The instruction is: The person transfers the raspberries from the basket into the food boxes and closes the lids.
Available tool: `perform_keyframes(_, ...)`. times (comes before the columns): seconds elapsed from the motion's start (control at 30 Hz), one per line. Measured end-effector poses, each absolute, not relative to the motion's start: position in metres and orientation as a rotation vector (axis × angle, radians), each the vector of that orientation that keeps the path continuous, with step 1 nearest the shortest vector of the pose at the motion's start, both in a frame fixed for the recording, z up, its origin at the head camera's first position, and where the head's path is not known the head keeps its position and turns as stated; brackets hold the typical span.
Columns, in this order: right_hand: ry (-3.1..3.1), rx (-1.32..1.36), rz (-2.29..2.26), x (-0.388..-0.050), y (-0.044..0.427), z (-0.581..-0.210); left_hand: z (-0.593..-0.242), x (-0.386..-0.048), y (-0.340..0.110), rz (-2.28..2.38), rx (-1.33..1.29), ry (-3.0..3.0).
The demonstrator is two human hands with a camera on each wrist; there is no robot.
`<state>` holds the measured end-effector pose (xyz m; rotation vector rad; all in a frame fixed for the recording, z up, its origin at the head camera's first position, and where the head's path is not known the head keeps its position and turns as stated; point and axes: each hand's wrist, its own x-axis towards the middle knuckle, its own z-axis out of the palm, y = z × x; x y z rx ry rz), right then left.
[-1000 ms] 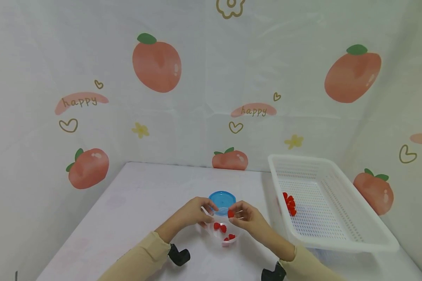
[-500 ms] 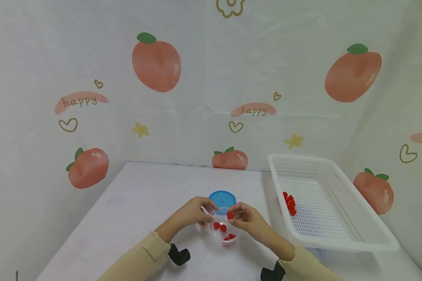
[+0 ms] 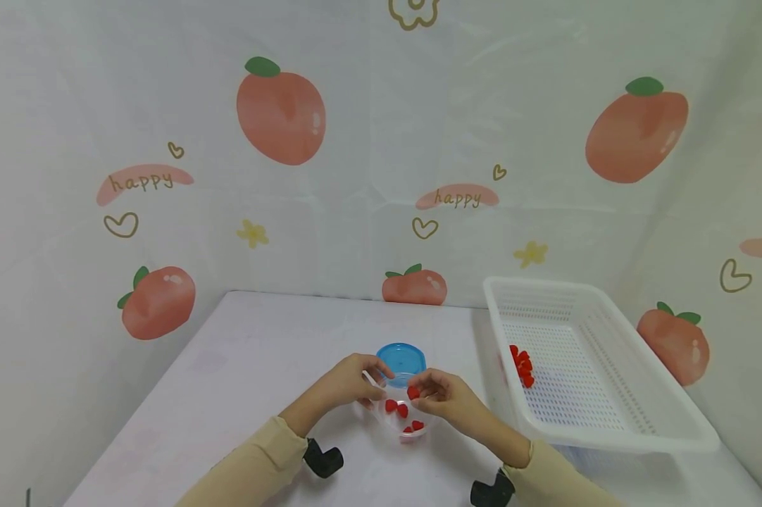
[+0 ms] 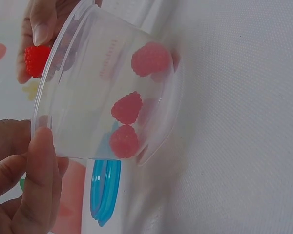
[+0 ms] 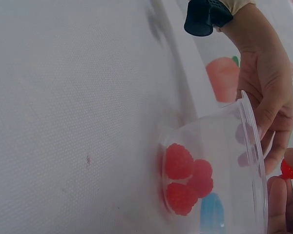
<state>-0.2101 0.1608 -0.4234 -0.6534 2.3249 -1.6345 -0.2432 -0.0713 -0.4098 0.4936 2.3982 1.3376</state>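
A clear plastic tub [image 4: 83,112] stands on the table in front of me, with several red raspberries [image 4: 150,59] on its bottom. My left hand [image 3: 346,384] holds its rim at the left side, fingers and thumb at the edge. Between thumb and fingers of my right hand [image 3: 444,396], one more raspberry [image 3: 413,393] is pinched just over the tub's opening. It appears bright red beyond the rim in the left wrist view. Behind the tub lies a round blue lid [image 3: 401,358].
To the right stands a large white perforated basket [image 3: 609,443] with a small pile of red raspberries [image 3: 524,367] along its left wall. A white cloth [image 3: 260,338] covers the table. Behind rises a printed backdrop [image 3: 355,141]. Black wrist mounts [image 3: 323,459] hang below both sleeves.
My right hand has come slightly down and to the left with its raspberry, closer to the tub's opening. The left hand and the tub have stayed in place.
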Motion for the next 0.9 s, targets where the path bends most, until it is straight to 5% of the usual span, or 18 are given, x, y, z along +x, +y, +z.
perform_keyframes(0.9, 2.304, -0.691, -1.624, -0.2088, 0.1597, -0.4174, -0.4103, -0.2434, -0.0720, 1.329, 0.495, 2.407)
